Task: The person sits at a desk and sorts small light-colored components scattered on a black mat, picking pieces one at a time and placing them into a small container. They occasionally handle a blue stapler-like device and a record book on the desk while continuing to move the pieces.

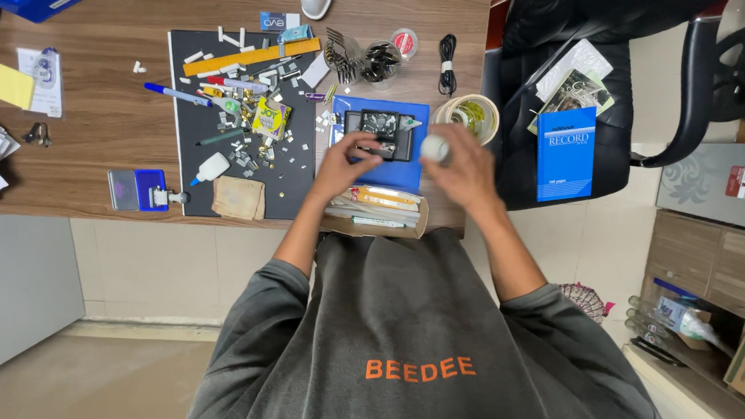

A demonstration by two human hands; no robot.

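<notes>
Over at the wooden desk (96, 135), both hands are busy above the blue mat (420, 118). The right hand (464, 167) is curled round a small white round thing (434, 147), gripping it between thumb and fingers, held just off the right edge of the small black tray (387, 134). The left hand (345, 161) is at the tray's near left corner, fingers bent and pinched at its rim; whether it grips anything of its own, I can't tell from here.

How far along? My guess is somewhere in the middle. The tray already has a heap of small shiny bits in it, so some sorting looks done. But off to the left the black mat (293, 188) is strewn with loose clips, pens, a yellow ruler (253, 56) and a glue bottle (211, 168), so plenty looks left.

Both forearms come in from the near edge, elbows wide, wrists angling toward each other, meeting over the tray. A flat box of stationery (377, 210) sits just beneath the wrists, at the near edge of the desk.
</notes>
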